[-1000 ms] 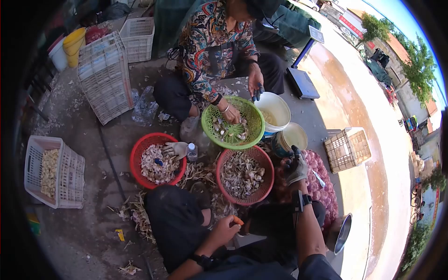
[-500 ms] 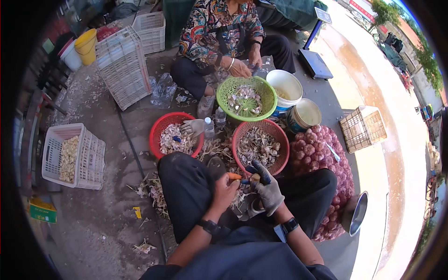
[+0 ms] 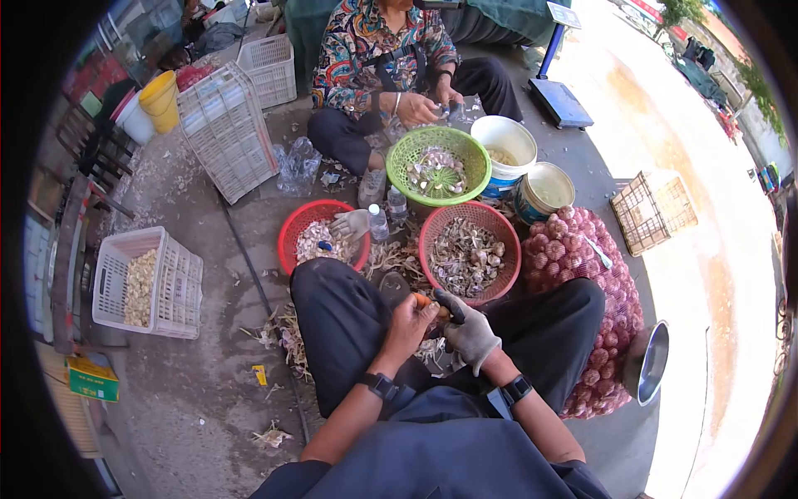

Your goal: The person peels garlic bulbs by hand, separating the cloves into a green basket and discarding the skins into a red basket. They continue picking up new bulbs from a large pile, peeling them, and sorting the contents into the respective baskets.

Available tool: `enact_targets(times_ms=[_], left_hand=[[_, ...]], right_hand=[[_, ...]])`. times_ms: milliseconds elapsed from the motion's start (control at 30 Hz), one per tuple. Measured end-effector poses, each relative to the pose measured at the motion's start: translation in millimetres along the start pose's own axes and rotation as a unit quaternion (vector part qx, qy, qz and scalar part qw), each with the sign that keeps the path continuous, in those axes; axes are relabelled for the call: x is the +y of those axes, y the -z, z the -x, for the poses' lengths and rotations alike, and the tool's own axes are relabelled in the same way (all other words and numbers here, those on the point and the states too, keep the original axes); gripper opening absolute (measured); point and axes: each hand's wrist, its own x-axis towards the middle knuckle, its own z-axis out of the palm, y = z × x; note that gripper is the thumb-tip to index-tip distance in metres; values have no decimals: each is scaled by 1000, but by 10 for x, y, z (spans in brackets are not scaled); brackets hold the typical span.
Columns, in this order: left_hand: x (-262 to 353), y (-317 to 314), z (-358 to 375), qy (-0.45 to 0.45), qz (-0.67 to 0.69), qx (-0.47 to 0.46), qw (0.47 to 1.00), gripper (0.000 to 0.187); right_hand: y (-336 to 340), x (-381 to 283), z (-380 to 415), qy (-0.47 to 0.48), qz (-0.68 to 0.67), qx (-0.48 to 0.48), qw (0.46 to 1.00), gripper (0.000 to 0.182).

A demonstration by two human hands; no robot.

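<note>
Between my knees, my bare left hand point(image 3: 411, 324) is closed around a small orange-handled tool, whose working end I cannot make out. My right hand point(image 3: 471, 338), in a grey glove with dark fingertips, meets it with fingers curled around a garlic bulb, now mostly hidden. Just beyond my hands stands a red basket point(image 3: 514, 279) of garlic bulbs and loose skins. To its left, another red basket point(image 3: 284, 241) holds garlic cloves, with a spare glove point(image 3: 351, 223) at its rim. Dry garlic stalks point(image 3: 293, 341) litter the ground around my legs.
Opposite sits a co-worker, hands point(image 3: 420, 108) over a green basket point(image 3: 399, 179) with garlic. White buckets point(image 3: 509, 150) stand beside it. A net sack of garlic point(image 3: 594, 316) and metal bowl point(image 3: 648, 363) lie right; a white crate of cloves point(image 3: 179, 287) stands left.
My hands have come together, the left one rising slightly, and the garlic bulb seen earlier is now mostly covered. The co-worker's hands have lifted away from the green basket. The view has shifted slightly.
</note>
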Motion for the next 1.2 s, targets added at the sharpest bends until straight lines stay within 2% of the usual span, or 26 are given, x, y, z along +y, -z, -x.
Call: enact_targets(times_ms=[100,200,300,400,500,600,700,800,900,1000,1133,1200], left_hand=[[-108,-26,-29,-63,72,-1,995,31],[-57,-23,29,-16,80,-24,996,25],[14,-14,51,0,68,-42,997,29],[-180,6,-23,-34,-10,-67,997,31],[-207,-10,-21,-55,-35,-58,996,31],[-165,3,-14,-116,-117,-35,986,30],[-154,-13,-16,-104,-53,-6,993,31],[-216,-39,-65,-93,23,7,995,28],[-165,-50,-38,6,190,7,982,27],[-186,1,-36,46,278,-1,960,31],[-111,-5,-33,38,324,13,945,34],[-93,9,-5,33,286,5,958,35]], right_hand=[[-47,162,-71,98,32,48,994,41],[65,69,-35,-60,-21,7,998,35],[103,-80,18,-76,-26,-15,997,28],[72,51,-8,-48,43,-20,998,23],[76,61,-9,-56,1,-38,998,21],[87,-105,22,-148,-169,-50,973,20],[88,-32,31,-161,-228,-63,958,20],[-13,112,31,-120,-255,-25,959,25],[-77,109,22,-88,-306,11,948,29],[-31,53,24,-119,-428,4,896,33],[-23,237,-32,-116,-494,-15,861,36],[-30,263,-45,-109,-514,-11,851,38]])
